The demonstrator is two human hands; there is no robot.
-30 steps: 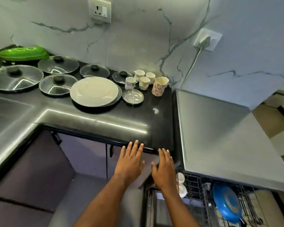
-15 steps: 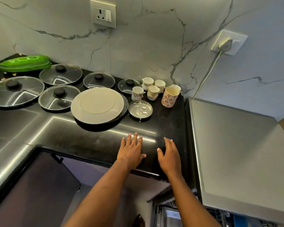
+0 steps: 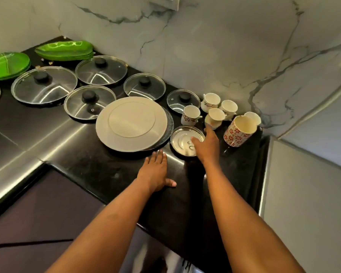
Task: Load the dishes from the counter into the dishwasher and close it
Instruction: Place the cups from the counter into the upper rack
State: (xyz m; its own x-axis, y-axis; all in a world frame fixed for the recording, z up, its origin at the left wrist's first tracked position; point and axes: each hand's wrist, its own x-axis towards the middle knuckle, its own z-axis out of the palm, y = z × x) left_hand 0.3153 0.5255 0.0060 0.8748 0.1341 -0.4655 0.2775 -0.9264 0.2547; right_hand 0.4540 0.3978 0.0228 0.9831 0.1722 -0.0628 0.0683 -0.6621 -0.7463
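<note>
My right hand (image 3: 206,146) reaches with straight fingers over the right rim of a small steel plate (image 3: 182,141), fingertips near a small white cup (image 3: 215,116). My left hand (image 3: 156,171) lies flat on the black counter (image 3: 110,174) just below a large white plate (image 3: 131,123). More small cups (image 3: 191,114) and a tall red-flowered mug (image 3: 239,131) stand at the right. Several glass lids (image 3: 89,101) lie further left. The dishwasher's grey top (image 3: 307,194) shows at the right; its racks are out of view.
Green plates (image 3: 7,65) and green trays (image 3: 65,50) are stacked at the far left corner. A marble wall runs behind the dishes. Dark cabinet fronts (image 3: 37,223) lie below the counter edge.
Both hands moved forward over the counter toward the dishes; the right one now reaches over the steel plate near the cups. The view moved closer, and the open dishwasher rack dropped out of sight.
</note>
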